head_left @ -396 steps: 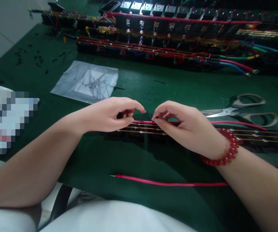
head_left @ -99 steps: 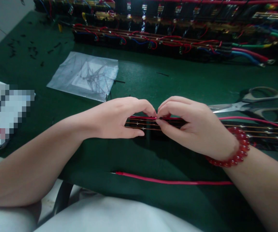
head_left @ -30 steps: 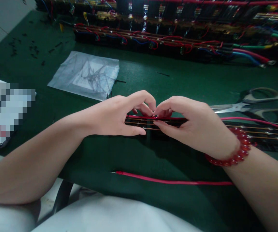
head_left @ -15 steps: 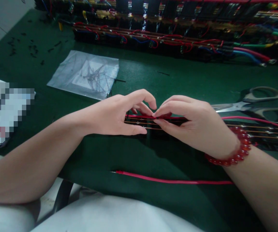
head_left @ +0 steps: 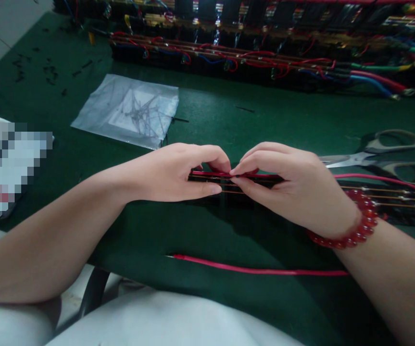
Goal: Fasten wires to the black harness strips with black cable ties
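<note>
Left hand (head_left: 174, 174) has lowered raised forefinger to red wire (head_left: 210, 174); thumb and fingers apart, spanning black strip (head_left: 402, 202) with thin copper-coloured rails. Right hand (head_left: 288, 180), glossy red beads (head_left: 368, 222) round wrist, closed in pinch at same wire; anything between tips too small to tell. Wire runs along strip's far edge, strip on smooth green tabletop (head_left: 128, 245). Beyond: crinkled translucent bag (head_left: 95, 113), dark strands inside. Steel scissors (head_left: 362, 157) near right hand.

place: looks to me like an electronics workshop | signs: green workbench (head_left: 138, 230), rows of wired assemblies (head_left: 210, 53) along its back, scissors (head_left: 362, 158) at right, metal-tipped red cable (head_left: 246, 272) in front, dark scraps (head_left: 51, 76) strewn far left
</note>
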Demonstrator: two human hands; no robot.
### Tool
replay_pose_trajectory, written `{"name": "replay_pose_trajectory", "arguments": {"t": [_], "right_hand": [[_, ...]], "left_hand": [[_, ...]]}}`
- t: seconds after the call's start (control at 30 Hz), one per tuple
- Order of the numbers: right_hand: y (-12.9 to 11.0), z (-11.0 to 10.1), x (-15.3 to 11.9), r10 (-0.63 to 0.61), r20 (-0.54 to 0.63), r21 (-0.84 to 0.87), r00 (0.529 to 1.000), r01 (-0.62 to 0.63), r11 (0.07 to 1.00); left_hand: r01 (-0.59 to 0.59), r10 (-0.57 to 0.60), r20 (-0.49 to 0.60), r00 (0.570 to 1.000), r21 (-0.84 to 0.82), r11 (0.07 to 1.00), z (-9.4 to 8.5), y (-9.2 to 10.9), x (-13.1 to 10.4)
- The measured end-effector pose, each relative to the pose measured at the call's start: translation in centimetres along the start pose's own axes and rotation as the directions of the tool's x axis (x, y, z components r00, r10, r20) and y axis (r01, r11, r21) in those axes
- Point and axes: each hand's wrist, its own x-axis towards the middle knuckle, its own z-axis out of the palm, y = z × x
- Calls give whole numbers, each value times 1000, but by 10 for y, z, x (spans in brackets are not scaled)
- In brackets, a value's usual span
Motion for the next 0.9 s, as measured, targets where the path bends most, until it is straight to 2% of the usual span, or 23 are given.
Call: {"name": "replay_pose_trajectory", "arguments": {"t": [0.23,0.47,0.9], "right_hand": [[-1,0,-1,15,-3,19,1000,-15,1000],[-1,1,1,19,-1,30,1000,-19,999],[3,0,1,-2,27,41,1000,1,999]], "left_hand": [[-9,8,-38,999,-44,999,0,-1,-1],[-25,12,-58,998,-223,975,3,-4,-2],[-36,21,-59,998,-259,965,2,-3,-3]]}}
